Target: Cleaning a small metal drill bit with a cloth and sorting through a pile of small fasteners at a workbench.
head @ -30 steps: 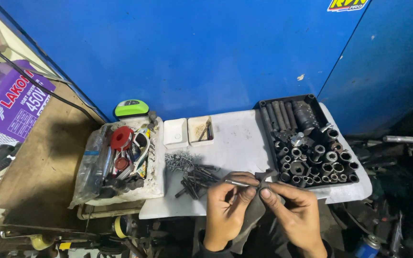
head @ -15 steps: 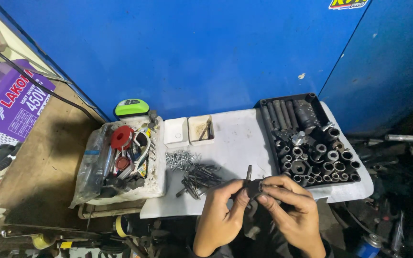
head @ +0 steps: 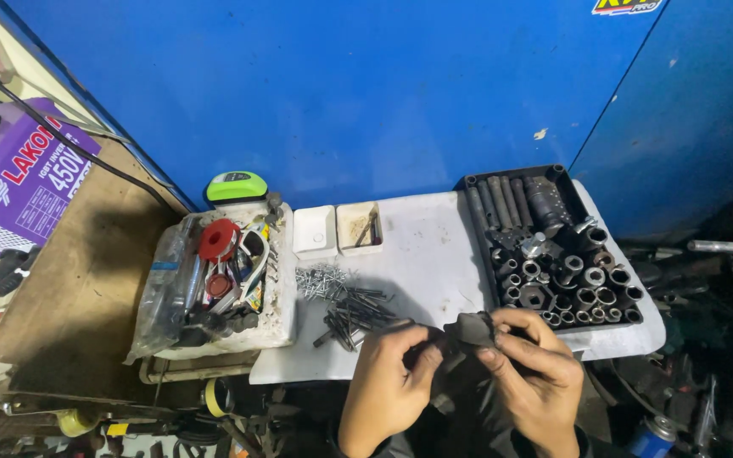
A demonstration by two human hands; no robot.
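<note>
Fingers of both hands pinch a small dark part (head: 471, 329), blunt and matte, just over the near edge of the white table (head: 434, 246). Left hand (head: 388, 386) grips its left end, right hand (head: 536, 373) its right. Past them lies a screw pile (head: 345, 301), then bare tabletop. A socket tray (head: 553, 254) fills the right edge, a foam box (head: 222, 284) the left.

Both hands (head: 468, 373) grip dark part (head: 472, 329) (small).
</note>
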